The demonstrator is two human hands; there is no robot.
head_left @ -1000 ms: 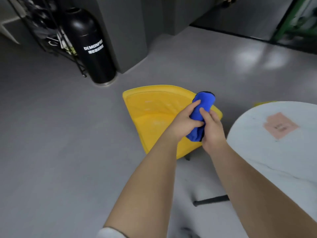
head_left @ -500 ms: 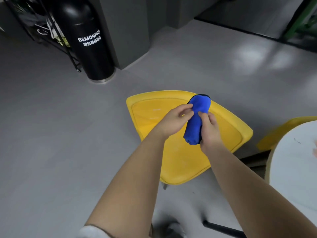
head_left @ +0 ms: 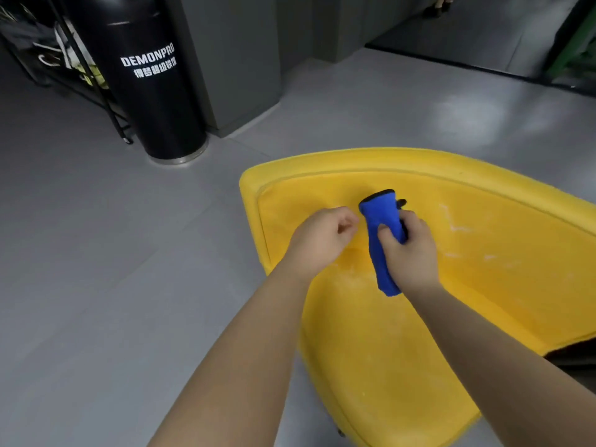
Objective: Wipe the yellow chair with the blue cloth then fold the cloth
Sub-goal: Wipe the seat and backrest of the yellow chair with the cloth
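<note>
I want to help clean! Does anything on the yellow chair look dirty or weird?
Yes. The chair has whitish streaks on its seat, right of the cloth the right hand holds. They stand out against the yellow. Nothing looks spilled or broken.

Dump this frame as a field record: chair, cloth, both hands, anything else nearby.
yellow chair: whitish marks on the seat
blue cloth: bunched into a long roll over the seat; contact with it unclear
right hand: grip around the cloth's middle
left hand: fingers curled, holds nothing, just left of the cloth
background: black cylinder marked DEMONPRO on grey floor
</note>
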